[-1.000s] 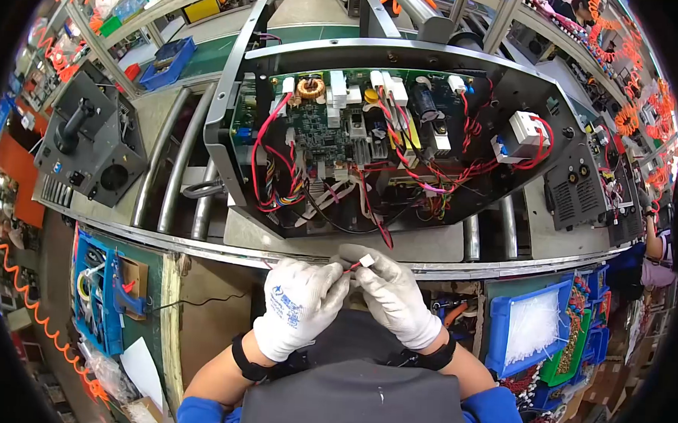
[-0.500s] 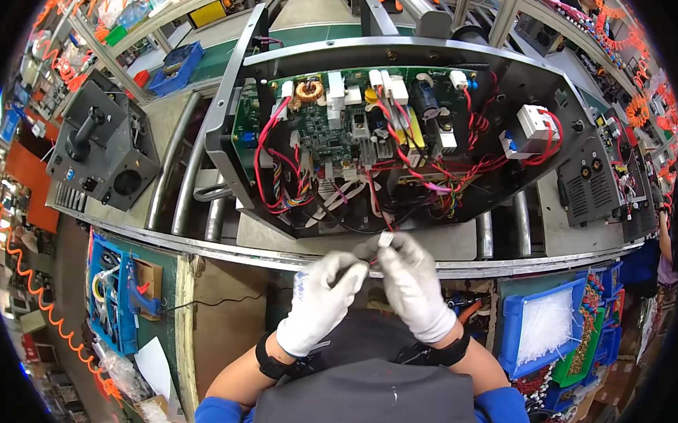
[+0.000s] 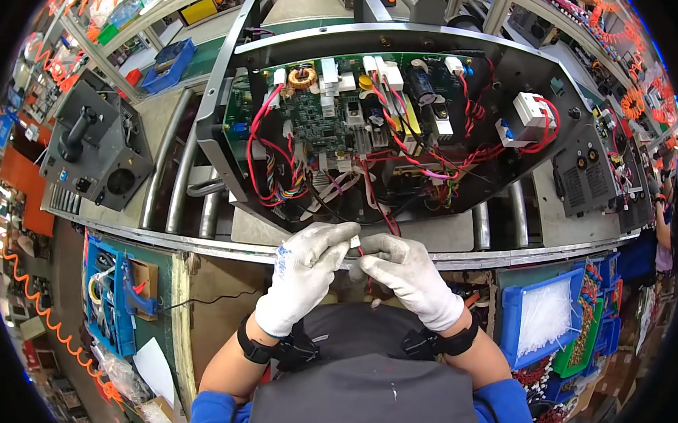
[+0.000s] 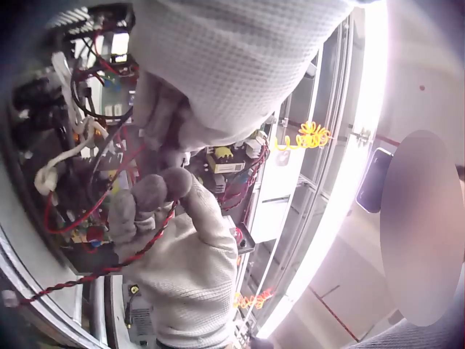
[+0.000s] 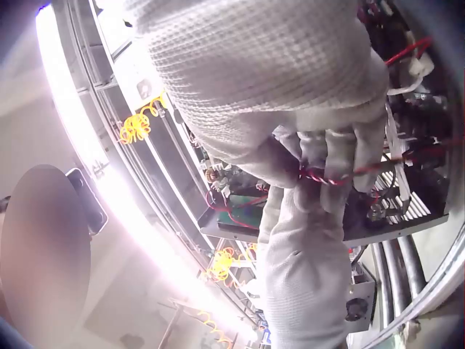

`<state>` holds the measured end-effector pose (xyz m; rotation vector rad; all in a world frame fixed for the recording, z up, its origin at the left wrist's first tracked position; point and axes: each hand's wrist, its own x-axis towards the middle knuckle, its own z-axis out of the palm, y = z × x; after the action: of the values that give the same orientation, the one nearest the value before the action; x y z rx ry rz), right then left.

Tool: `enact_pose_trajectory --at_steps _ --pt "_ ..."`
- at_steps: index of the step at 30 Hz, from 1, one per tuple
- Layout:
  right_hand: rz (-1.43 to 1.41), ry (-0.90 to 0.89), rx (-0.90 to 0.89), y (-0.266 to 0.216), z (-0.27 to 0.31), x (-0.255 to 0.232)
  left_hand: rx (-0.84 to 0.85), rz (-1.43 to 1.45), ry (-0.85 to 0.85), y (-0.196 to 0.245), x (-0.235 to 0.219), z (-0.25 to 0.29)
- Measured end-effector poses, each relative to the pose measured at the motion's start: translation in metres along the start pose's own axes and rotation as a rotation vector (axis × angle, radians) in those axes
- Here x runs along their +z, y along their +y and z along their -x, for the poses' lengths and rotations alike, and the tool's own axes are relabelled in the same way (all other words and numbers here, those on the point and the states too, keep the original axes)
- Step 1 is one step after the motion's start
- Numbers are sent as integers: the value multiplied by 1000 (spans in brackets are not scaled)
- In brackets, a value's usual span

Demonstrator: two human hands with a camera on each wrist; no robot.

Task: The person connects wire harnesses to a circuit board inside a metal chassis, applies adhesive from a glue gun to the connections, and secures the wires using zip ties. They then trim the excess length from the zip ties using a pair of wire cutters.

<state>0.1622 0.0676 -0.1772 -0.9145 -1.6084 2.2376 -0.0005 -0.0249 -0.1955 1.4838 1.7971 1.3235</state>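
Both hands wear white gloves and meet in front of an open black metal chassis [image 3: 541,77]. My left hand [image 3: 302,267] pinches a small white connector [image 3: 355,242] between thumb and fingertips. My right hand [image 3: 412,279] pinches the twisted red-and-black wire [image 4: 149,251] close beside it. The wire's other end, a white plug [image 4: 10,299], hangs loose below the right fingers. In the right wrist view, the twisted wire passes across the right fingers, and the fingertips of both hands nearly meet. Behind them, a green circuit board [image 3: 309,112] with red cables fills the chassis.
The chassis stands on a conveyor with metal rollers [image 3: 180,167]. A grey housing [image 3: 100,140] is at left, another unit [image 3: 594,173] at right. Below right is a blue bin [image 3: 542,319] of white pieces; below left, a blue tool tray [image 3: 108,296].
The white connector has passed from the right fingertips to the left hand. The right hand has shifted down onto the wire, whose loose end now dangles below it.
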Motion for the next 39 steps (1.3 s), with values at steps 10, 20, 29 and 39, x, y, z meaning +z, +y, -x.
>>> enact_pose_trajectory --at_steps 10,20,29,39 --pt "25 11 -29 12 -11 -1 -41 -33 -66 -3 -2 -7" --pt "-95 44 12 12 -24 8 -109 95 -122 -13 -13 -15" --pt "40 -135 -19 23 11 -41 -307 136 239 -23 -15 1" --pt "-660 -32 -223 52 23 -65 -351 -210 -148 -73 -1 49"
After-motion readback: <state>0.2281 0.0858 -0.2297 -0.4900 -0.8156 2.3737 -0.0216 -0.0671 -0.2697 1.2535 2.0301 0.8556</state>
